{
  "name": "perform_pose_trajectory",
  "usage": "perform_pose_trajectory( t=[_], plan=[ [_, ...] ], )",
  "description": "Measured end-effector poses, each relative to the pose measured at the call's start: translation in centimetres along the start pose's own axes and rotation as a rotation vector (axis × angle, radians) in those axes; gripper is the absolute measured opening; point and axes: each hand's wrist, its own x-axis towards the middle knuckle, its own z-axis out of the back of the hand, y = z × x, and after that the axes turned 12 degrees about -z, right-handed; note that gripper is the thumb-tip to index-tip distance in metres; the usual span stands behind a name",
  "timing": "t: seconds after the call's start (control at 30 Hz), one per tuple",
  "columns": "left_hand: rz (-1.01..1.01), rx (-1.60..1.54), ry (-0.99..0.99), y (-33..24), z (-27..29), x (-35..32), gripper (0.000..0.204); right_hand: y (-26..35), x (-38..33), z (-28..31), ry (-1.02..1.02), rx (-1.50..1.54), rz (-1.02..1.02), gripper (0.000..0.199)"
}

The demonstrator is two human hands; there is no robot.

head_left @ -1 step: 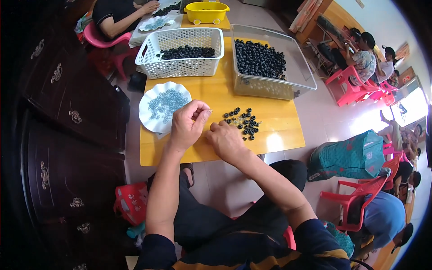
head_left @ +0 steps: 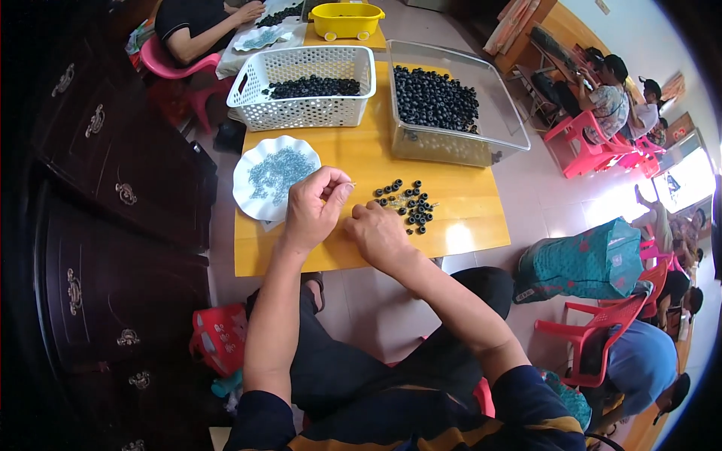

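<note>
My left hand is closed in a pinch above the yellow table. A tiny gold-coloured piece pokes out at its fingertips, too small to name. Close by on the right, my right hand rests low over the table with its fingers curled together; whatever they hold is hidden. Beside that hand lies a loose group of small black ring-shaped parts, with some tiny clear and gold bits among them. A white scalloped plate of small bluish clear pieces stands just left of my left hand.
A white perforated basket and a clear plastic bin, both holding black parts, stand at the table's far side. Beyond them is a yellow wheeled tub. Dark drawers line the left; a teal bag stands right. Other people sit around.
</note>
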Motion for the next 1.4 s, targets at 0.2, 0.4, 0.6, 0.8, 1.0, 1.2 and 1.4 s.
perform_pose_trajectory(
  t=[0.2,0.4,0.6,0.8,1.0,1.2,1.4],
  plan=[
    [0.004,0.003,-0.004,-0.3,0.1,-0.1,0.008,-1.4,-0.6,1.9,-0.241,0.397,-0.046,0.009],
    [0.089,-0.040,0.068,-0.7,-0.5,-2.3,0.008,-6.9,-9.6,4.5,0.015,1.375,-0.568,0.011],
    [0.164,-0.170,0.234,-6.7,-4.9,-6.7,0.009,-7.9,-18.5,1.3,0.161,2.117,-0.764,0.016],
    [0.103,-0.081,0.319,-11.9,-7.7,-9.6,0.008,-5.8,-20.9,-1.1,0.170,2.292,-0.687,0.025],
    [0.118,-0.035,0.352,-15.0,-9.0,-10.6,0.007,-4.2,-22.4,-1.4,0.201,2.398,-0.579,0.030],
    [0.106,-0.031,0.345,-16.6,-10.3,-11.3,0.005,-3.6,-23.0,-0.3,0.226,2.410,-0.567,0.033],
    [0.050,0.082,0.359,-17.0,-10.4,-11.5,0.004,-3.4,-23.0,-0.2,0.156,2.260,-0.598,0.030]
  ],
)
